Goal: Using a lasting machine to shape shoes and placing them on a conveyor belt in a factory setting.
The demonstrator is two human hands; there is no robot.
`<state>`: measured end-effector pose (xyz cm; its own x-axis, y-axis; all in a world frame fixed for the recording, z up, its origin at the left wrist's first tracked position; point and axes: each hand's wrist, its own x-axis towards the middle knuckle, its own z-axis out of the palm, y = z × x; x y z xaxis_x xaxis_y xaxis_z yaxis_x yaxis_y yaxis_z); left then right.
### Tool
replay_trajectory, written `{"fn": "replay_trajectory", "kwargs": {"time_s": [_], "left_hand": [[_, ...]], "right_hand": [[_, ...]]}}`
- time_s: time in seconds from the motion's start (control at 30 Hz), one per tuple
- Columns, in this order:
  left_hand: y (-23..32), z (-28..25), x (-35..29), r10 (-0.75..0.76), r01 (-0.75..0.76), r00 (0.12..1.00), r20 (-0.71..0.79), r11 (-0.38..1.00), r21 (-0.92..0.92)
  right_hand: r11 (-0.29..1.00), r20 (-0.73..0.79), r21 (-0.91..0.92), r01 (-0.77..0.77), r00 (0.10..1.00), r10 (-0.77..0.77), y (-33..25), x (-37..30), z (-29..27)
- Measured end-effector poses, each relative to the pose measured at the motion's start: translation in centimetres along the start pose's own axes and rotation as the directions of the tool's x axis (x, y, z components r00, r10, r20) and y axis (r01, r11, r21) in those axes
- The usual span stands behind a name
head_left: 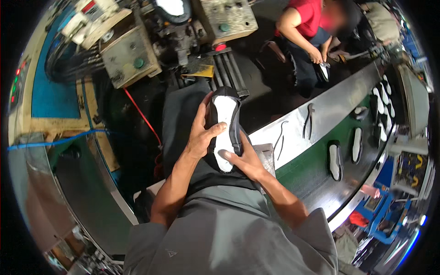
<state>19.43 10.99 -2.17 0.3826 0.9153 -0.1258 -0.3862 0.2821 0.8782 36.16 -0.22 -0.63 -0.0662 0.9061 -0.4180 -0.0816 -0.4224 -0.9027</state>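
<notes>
Both my hands hold a black shoe upper, white sole side up.
Left hand fingers wrap the shoe upper; right hand fingers pinch its heel at 5 o'clock; pliers at 3 o'clock.

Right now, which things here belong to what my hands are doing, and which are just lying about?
In hand:
shoe, sole side up
left hand on its side
right hand at its heel

Lying about:
pliers on the metal ledge
shoes on the belt
machine
a co-worker's shoe
</notes>
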Motion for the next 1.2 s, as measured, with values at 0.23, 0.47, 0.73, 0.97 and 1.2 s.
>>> {"fn": "replay_trajectory", "kwargs": {"time_s": [0.23,0.47,0.73,0.97,1.2], "left_hand": [[6.6,-7.5,-1.1,0.375,-0.318,0.922,0.097,0.591,0.741],[12.0,-8.3,-3.8,0.453,-0.464,0.845,0.285,0.354,0.812],[12.2,-4.8,-6.4,0.185,-0.26,0.965,0.183,0.734,0.628],[8.9,-4.4,-6.1,0.246,-0.197,0.969,-0.011,0.8,0.566],[9.6,-7.2,-2.0,0.014,0.002,0.998,-0.056,0.96,0.279]], "right_hand": [[0.898,0.09,-0.428,0.101,0.994,-0.068,1.0,1.6,3.7],[0.779,0.154,-0.561,0.28,0.96,-0.234,-3.2,3.9,3.4],[0.468,0.156,-0.689,0.554,0.743,-0.65,2.5,7.2,2.6],[0.469,0.177,-0.668,0.578,0.735,-0.654,3.9,7.8,2.5],[0.588,0.187,-0.712,0.384,0.911,-0.368,-0.9,8.6,1.6]]}}
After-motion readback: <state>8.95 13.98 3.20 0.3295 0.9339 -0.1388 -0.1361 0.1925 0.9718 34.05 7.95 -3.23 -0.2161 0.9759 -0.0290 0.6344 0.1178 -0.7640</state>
